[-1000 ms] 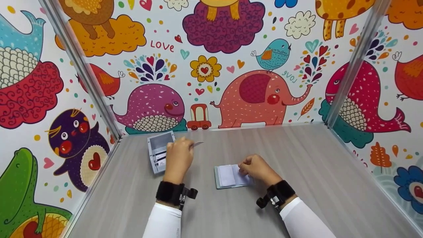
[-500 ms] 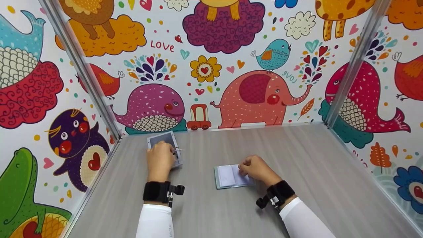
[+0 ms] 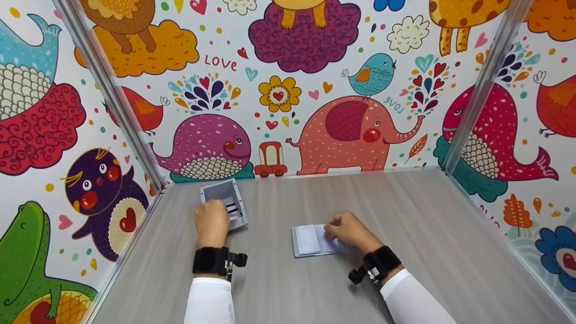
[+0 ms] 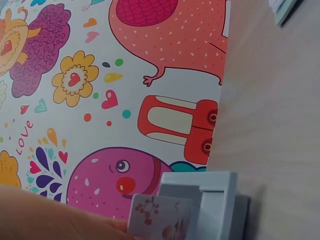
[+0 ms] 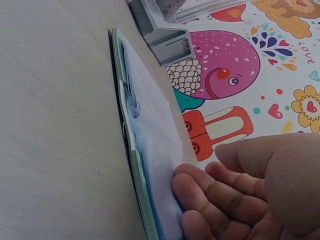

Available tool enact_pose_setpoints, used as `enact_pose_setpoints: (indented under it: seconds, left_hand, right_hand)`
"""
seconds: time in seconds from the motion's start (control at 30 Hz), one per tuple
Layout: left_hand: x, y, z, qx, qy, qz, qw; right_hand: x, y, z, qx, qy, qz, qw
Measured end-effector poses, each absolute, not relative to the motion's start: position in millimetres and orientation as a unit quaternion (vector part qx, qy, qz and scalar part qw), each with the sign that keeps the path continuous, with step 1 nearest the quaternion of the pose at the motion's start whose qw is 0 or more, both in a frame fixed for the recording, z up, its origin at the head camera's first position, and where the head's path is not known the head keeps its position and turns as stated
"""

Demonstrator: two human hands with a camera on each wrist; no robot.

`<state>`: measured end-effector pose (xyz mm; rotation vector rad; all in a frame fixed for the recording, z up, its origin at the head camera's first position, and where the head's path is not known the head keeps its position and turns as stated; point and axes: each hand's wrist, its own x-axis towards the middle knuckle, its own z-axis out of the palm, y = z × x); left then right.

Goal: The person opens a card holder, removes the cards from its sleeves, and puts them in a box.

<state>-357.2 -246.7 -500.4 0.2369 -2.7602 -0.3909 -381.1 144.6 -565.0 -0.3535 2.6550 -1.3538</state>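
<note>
My left hand (image 3: 211, 221) is at the near left side of a small grey box (image 3: 239, 192) at the back left. In the left wrist view, its fingers pinch a card (image 4: 150, 217) with a red floral print, overlapping the box's rim. Several cards with dark stripes (image 3: 233, 210) lie inside that box. On the table, a small card album (image 3: 308, 240) with clear sleeves lies open. My right hand (image 3: 348, 230) rests its bent fingers (image 5: 192, 192) on the album's right page, the thumb apart from them.
Bare grey wood-look table (image 3: 414, 225) extends around both items. Printed cartoon walls (image 3: 288, 126) with metal corner posts (image 3: 477, 103) enclose the back and sides. Each wrist carries a black strap with a camera mount (image 3: 218, 261).
My left hand, earlier right of the box's middle with a card, has moved left across the box and down to its near left side. The box has swung slightly right. My right hand stays put.
</note>
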Motion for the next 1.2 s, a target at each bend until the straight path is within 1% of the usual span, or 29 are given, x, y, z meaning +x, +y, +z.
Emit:
enact_pose_setpoints:
  seconds: [0.17, 0.37, 0.7, 0.97, 1.07, 1.2]
  left_hand:
    - [-359, -241, -509, 0.078, -0.971, -0.136, 0.178]
    - [-361, -238, -518, 0.067, -0.975, -0.122, 0.172]
    - [-366, -235, -527, 0.07, -0.982, -0.116, 0.131]
    - [-363, -232, -525, 0.076, -0.983, -0.14, 0.091]
    - [-363, -230, -523, 0.077, -0.983, -0.136, 0.095]
    - [-363, -225, -517, 0.08, -0.981, -0.131, 0.119]
  right_hand:
    - [-381, 145, -565, -0.119, 0.883, -0.449, 0.073]
    - [-382, 144, -565, -0.125, 0.883, -0.446, 0.072]
    - [-380, 145, -564, -0.132, 0.88, -0.451, 0.074]
    - [-380, 145, -565, -0.126, 0.88, -0.452, 0.072]
    - [-380, 144, -564, -0.126, 0.882, -0.449, 0.072]
    - [-380, 144, -565, -0.124, 0.884, -0.445, 0.074]
